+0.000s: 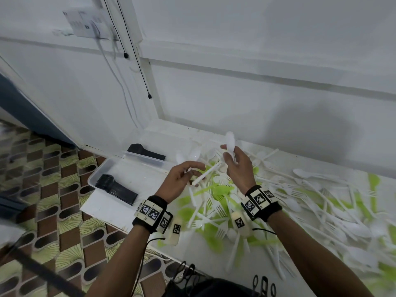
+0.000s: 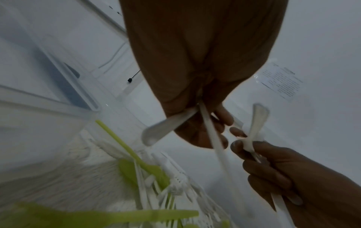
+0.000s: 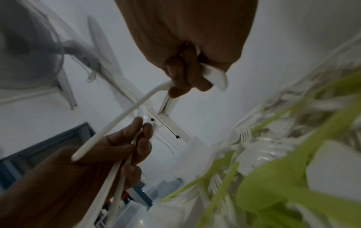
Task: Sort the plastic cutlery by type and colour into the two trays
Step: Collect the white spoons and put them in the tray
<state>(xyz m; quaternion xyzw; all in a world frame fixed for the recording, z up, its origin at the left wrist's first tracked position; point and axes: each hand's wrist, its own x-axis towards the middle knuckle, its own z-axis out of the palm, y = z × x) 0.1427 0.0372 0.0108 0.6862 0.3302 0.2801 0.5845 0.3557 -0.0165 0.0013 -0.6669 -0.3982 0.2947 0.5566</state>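
Now each grip pinches white spoons (image 1: 230,142) above the pile (image 1: 246,202).

The pile of cutlery (image 1: 289,206) on the worktop (image 1: 111,213) smears into blur toward the right and is cut by the picture's right edge. The left hand (image 1: 180,181) hides how many white spoons (image 1: 194,156) it grips. In the right wrist view, the nearest green pieces (image 3: 273,182) are too blurred to tell their type.

The white spoons (image 1: 230,142) and green cutlery (image 1: 216,190) looked like smooth, slightly glossy plastic. The trays (image 1: 111,166) were clear, shiny plastic, the black cutlery (image 1: 116,188) in them matt. The wristbands (image 1: 153,213) were dark cloth.
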